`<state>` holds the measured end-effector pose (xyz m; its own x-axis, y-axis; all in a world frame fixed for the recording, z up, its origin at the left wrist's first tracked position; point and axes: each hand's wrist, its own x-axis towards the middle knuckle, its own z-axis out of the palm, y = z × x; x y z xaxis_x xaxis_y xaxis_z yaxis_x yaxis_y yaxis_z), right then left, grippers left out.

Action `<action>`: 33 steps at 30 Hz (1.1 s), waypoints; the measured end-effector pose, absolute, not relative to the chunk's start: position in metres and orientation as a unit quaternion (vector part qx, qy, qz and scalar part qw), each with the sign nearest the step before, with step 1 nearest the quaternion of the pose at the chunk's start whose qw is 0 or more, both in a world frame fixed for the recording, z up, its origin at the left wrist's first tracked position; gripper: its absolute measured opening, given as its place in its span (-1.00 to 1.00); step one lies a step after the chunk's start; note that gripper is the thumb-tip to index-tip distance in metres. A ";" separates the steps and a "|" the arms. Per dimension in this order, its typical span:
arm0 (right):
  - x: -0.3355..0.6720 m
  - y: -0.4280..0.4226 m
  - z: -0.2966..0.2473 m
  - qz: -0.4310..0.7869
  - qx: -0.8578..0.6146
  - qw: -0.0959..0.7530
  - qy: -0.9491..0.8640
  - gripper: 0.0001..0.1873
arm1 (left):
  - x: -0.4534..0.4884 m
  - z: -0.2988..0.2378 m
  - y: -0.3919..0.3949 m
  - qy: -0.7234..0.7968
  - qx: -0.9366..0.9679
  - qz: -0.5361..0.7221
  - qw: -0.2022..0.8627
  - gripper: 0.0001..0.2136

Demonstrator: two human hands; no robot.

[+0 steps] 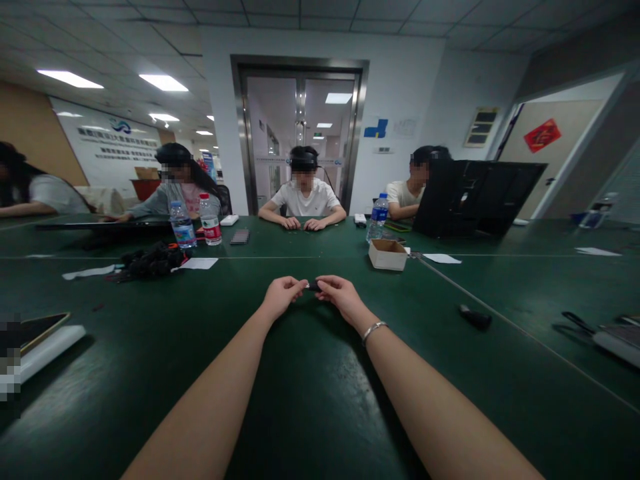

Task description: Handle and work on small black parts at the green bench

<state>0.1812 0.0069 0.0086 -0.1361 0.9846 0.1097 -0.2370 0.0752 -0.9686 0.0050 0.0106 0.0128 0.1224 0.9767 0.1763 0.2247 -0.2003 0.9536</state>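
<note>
Just above the green table (300, 400), in front of me, a small black piece with a shiny silver end (313, 287) spans the gap between my hands. It is too small to tell its kind. My left hand (281, 297) pinches the silver end between thumb and forefinger. From the other side, my right hand (344, 298) grips the black end with its fingertips closed, hiding part of it. A silver bracelet (375, 331) circles my right wrist.
An open cardboard box (388, 259) stands beyond my right hand. Farther right lies a black object (475, 317). Black cables (155, 260) are heaped at left, near bottles (211, 221). Opposite, a person (305, 193) rests both hands on the table. A monitor (475, 200) stands at right.
</note>
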 end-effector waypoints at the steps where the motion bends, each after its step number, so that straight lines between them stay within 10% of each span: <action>1: 0.181 0.006 0.009 0.569 -0.373 0.538 -0.499 -0.67 | 0.005 0.012 0.012 0.485 0.627 0.452 0.410 -0.57; 33: 0.183 0.004 0.010 0.550 -0.352 0.529 -0.542 -0.58 | 0.007 0.011 0.017 0.603 0.621 0.402 0.300 -0.51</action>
<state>0.1829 0.0039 0.0102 -0.1920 0.9636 0.1861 -0.1997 0.1473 -0.9687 0.0070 0.0172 0.0110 -0.0490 0.9894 0.1370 0.5076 -0.0934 0.8565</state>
